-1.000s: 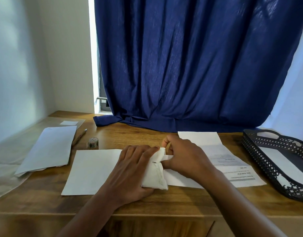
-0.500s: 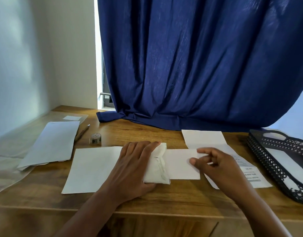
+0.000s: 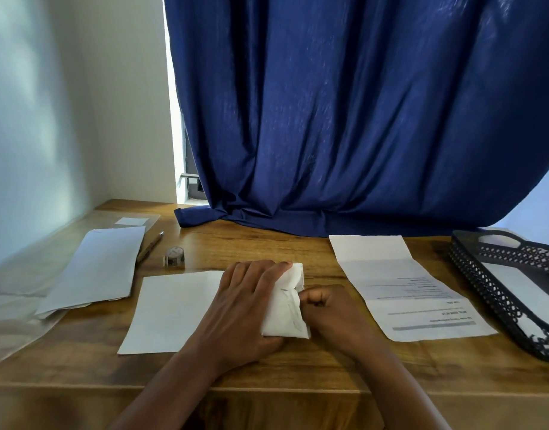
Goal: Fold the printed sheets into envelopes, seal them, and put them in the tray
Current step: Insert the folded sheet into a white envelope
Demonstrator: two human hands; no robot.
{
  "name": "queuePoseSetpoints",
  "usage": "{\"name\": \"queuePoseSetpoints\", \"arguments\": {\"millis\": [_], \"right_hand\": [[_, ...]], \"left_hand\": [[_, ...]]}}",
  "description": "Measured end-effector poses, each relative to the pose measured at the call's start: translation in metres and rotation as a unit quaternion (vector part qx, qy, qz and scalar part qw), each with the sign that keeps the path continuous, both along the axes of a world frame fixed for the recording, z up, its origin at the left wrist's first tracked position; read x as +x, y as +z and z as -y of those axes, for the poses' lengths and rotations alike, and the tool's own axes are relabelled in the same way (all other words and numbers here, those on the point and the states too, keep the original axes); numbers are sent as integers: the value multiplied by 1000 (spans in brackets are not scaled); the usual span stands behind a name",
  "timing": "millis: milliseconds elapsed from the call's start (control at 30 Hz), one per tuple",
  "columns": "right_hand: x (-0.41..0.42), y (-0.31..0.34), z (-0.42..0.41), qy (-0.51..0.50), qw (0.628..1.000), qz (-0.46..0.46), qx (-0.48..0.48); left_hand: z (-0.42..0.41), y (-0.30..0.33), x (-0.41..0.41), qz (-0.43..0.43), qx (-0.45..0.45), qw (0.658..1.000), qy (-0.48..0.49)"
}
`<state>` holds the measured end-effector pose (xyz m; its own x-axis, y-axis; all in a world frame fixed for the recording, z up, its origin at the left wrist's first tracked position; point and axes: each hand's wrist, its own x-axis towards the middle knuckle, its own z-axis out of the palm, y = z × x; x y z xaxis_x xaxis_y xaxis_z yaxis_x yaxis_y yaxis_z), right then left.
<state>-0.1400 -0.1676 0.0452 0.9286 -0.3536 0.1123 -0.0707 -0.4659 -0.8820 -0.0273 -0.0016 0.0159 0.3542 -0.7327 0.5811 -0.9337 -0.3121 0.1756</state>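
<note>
Folded sheet [image 3: 285, 308] under left hand [image 3: 245, 305], right hand [image 3: 326, 308] pinching edge.

wooden desk [image 3: 267, 370] | on it: white sheet [image 3: 171, 311], printed sheet [image 3: 400, 290], envelope stack [image 3: 96, 271], tape roll [image 3: 174, 257], pen [image 3: 150, 246], black tray [image 3: 472, 274]

Single view only, cam on my head, aimed forward and slightly down across the desk [image 3: 236, 370]. Close range: my forearms enter from the bottom edge, both hands at lower centre. Curtain [image 3: 344, 119] fills the top and faces me; wall corner on the left. Wide-angle, edges bowed. No second view, so nothing shared.
</note>
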Motion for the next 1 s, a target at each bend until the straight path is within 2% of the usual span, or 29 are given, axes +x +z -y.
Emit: {"name": "queuePoseSetpoints", "arguments": {"millis": [267,400,533,600,667,733,867,1000], "right_hand": [[17,-13,-4,18,999,21,-36],[6,-17,4,-25,997,59,37],[1,-26,17,-167,976,110,87],[2,-31,18,-190,970,132,79],[2,-35,13,-174,976,128,-5],[2,-36,7,-116,978,92,-145],[11,-43,-3,37,932,0,-362],[15,-50,-6,107,895,-85,-424]], "left_hand": [[1,-1,0,-3,-9,1000,-2],[1,-2,1,-46,5,999,1],[3,-8,3,-114,133,984,39],[4,-11,4,-138,195,970,52],[5,-12,5,-141,218,964,53],[4,-11,6,-156,208,964,47],[3,-12,6,-199,171,964,34],[4,-13,8,-206,160,965,28]]}}
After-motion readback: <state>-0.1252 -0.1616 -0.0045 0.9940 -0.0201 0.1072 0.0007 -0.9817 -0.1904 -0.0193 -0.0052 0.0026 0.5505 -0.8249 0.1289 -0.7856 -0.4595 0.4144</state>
